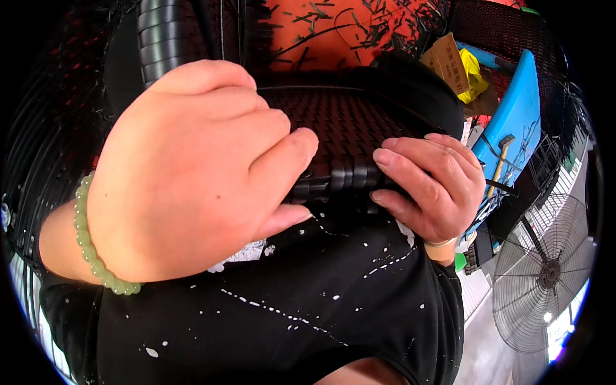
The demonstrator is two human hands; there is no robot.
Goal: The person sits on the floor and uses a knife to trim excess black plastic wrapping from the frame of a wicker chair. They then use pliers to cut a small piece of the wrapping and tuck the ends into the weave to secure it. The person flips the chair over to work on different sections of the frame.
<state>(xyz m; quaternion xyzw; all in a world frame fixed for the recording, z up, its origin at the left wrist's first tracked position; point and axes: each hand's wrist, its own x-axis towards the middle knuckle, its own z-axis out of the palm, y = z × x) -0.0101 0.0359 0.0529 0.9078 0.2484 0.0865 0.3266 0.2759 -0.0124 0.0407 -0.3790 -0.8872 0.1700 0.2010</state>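
**Dark woven strip piece (346, 125) sat close to white-flecked black garment (276, 314)**

Little room showed at its near edge; beyond lay an orange-red surface (305, 29) strewn with black scraps (359, 29). The right hand (436, 186) grasped its near right corner, fingers above, thumb below. The left hand (192, 160) curled, hiding its left side; whether those fingers gripped couldn't be told.

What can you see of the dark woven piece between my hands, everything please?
The dark woven piece looks like glossy plastic strips, closely interlaced, with wider black strips wrapping its near edge. It lies above your speckled black clothing. Your right hand grips its near right corner, thumb below; your left hand hides its left part, so contact there is unclear.
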